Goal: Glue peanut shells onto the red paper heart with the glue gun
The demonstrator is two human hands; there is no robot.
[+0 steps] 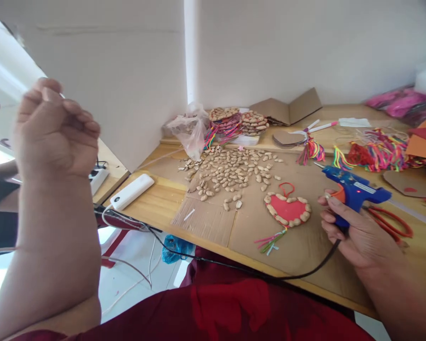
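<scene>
My right hand (355,227) is wrapped round the handle of a blue hot glue gun (357,189), whose nozzle points up and left. Just left of it, on the cardboard, lies a red heart (287,210) edged with peanuts, with a red loop on top and a coloured tassel (271,240) below. My left hand (57,130) is raised high at the left, away from the table, its fingers curled and pinched together. Whatever may be between those fingertips is too small to make out. Loose peanuts (230,168) are spread over the middle of the cardboard.
Stacked peanut-covered pieces (225,118) and a plastic bag (193,130) stand at the back. Bright tassels (379,149) and orange-handled scissors (392,222) lie to the right. A white power bank (133,192) sits at the left edge; the gun's black cord (305,273) runs along the front.
</scene>
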